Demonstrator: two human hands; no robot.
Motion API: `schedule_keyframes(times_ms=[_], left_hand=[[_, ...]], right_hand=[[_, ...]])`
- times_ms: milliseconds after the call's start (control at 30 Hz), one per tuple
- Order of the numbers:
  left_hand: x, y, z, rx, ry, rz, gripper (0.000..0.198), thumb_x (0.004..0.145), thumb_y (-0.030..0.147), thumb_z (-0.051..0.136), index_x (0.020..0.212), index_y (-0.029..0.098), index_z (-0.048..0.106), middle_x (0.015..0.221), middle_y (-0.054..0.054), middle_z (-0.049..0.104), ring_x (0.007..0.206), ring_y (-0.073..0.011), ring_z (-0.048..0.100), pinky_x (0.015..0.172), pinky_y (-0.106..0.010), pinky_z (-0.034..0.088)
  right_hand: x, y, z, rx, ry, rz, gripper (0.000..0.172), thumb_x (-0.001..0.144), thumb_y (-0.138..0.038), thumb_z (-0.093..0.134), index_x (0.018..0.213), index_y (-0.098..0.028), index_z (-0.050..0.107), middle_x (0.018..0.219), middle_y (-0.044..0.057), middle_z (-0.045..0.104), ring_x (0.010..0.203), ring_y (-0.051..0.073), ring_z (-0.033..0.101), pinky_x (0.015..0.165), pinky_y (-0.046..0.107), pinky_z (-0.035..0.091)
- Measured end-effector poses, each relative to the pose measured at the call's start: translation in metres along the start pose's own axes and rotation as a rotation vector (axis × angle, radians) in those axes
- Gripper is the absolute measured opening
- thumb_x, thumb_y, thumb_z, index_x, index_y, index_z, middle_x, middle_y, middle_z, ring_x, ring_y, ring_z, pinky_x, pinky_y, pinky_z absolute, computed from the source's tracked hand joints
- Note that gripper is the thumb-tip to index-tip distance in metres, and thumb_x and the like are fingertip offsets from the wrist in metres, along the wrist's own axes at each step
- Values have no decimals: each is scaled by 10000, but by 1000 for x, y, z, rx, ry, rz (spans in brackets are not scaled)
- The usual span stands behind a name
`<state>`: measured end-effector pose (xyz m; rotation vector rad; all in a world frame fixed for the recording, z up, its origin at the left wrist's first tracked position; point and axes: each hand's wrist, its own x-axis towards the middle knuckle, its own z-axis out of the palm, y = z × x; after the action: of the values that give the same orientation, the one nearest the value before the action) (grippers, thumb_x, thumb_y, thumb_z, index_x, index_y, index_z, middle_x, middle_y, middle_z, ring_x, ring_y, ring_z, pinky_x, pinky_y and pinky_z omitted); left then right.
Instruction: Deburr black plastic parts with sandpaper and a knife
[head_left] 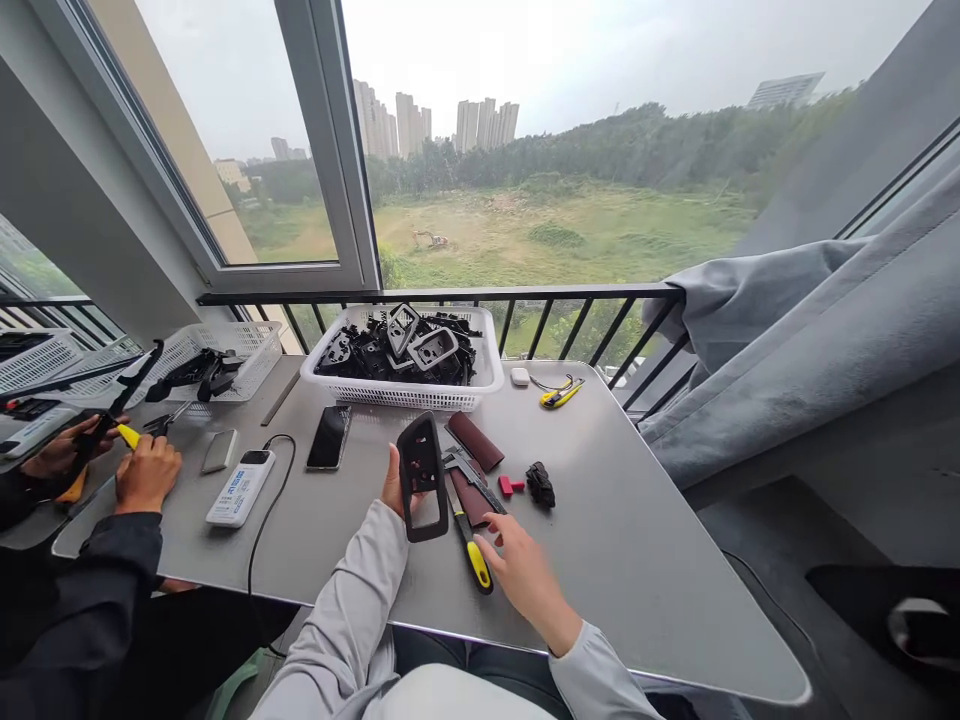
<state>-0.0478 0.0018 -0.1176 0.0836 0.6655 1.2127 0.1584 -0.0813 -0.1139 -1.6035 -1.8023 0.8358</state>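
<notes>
**One matte black plastic frame (422, 478) clenched in left-hand grip (395, 484)**

Frame is rectangular with a hollow centre, long axis near upright, held above the grey metal worktop (637, 570), nearer the left-hand grip than the right-hand grip (525, 585), which is released, fingers spread, just right of it. Beside those fingers lie a yellow-and-black handled tool (472, 562) and two maroon abrasive strips (471, 497).

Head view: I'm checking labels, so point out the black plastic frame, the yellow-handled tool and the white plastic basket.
black plastic frame (421, 428), head view, top of the frame
yellow-handled tool (477, 562), head view, yellow grip
white plastic basket (397, 394), head view, front wall
</notes>
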Motion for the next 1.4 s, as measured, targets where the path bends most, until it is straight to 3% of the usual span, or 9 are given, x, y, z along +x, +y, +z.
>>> schedule_keyframes(times_ms=[133, 233, 500, 667, 800, 933, 1100, 1267, 1400], left_hand=[[-2, 1, -9, 31, -64, 3, 677, 833, 694, 410, 1043, 109, 678, 865, -146, 738, 899, -273, 707, 808, -406, 562], [-3, 1, -8, 54, -99, 62, 698, 821, 713, 409, 1054, 113, 677, 887, -150, 737, 899, -273, 707, 803, -397, 559], [-9, 0, 5, 210, 4, 47, 673, 851, 698, 361, 953, 124, 696, 827, -136, 733, 928, -287, 692, 808, -392, 546], [-10, 0, 11, 240, 13, 18, 664, 902, 647, 274, 918, 130, 691, 798, -131, 723, 981, -303, 670, 847, -409, 525], [-13, 2, 14, 230, 17, -2, 629, 919, 613, 271, 964, 140, 684, 793, -123, 718, 976, -308, 668, 855, -433, 516], [-13, 1, 10, 255, -30, -31, 697, 900, 656, 245, 1012, 123, 679, 823, -137, 717, 907, -296, 677, 802, -414, 523], [-11, 2, 5, 314, -149, -82, 795, 867, 709, 199, 1039, 98, 677, 901, -166, 717, 796, -281, 687, 737, -395, 530], [-9, 3, 8, 234, -157, -63, 740, 885, 680, 233, 993, 107, 688, 859, -145, 728, 826, -294, 702, 776, -411, 545], [-2, -1, 6, 182, -138, -89, 677, 878, 664, 332, 1099, 116, 664, 866, -149, 738, 871, -298, 710, 809, -437, 552]], right_hand=[[4, 1, 12, -281, 40, -42, 246, 843, -323, 541, 1003, -163, 639, 972, 126, 656, 905, 281, 628, 793, 398, 489], [7, 0, 15, -355, 20, -77, 246, 854, -370, 562, 1003, -187, 630, 934, 100, 661, 873, 267, 627, 758, 369, 479], [29, 10, -2, -556, 43, 26, 267, 839, -201, 526, 1083, -165, 629, 988, 146, 674, 923, 292, 620, 758, 367, 456], [37, 12, -13, -442, 12, 150, 323, 851, -148, 404, 1081, -153, 630, 1031, 132, 670, 881, 241, 654, 720, 321, 457], [33, 10, -23, -268, 110, 131, 343, 882, -294, 393, 1111, -171, 617, 1102, 114, 665, 931, 243, 654, 740, 329, 475], [30, 12, -30, -168, 116, 71, 414, 871, -536, 408, 970, -208, 641, 940, 90, 714, 833, 258, 660, 687, 340, 470], [31, 18, -32, -90, 144, 74, 485, 879, -619, 343, 863, -229, 630, 760, 67, 702, 693, 248, 638, 601, 318, 432], [27, 16, -28, 21, 184, -59, 382, 891, -518, 393, 907, -211, 620, 797, 59, 690, 701, 216, 626, 648, 307, 454], [28, 5, -21, -59, 18, -178, 238, 849, -291, 394, 880, -219, 619, 858, 56, 679, 759, 205, 633, 685, 304, 462]])
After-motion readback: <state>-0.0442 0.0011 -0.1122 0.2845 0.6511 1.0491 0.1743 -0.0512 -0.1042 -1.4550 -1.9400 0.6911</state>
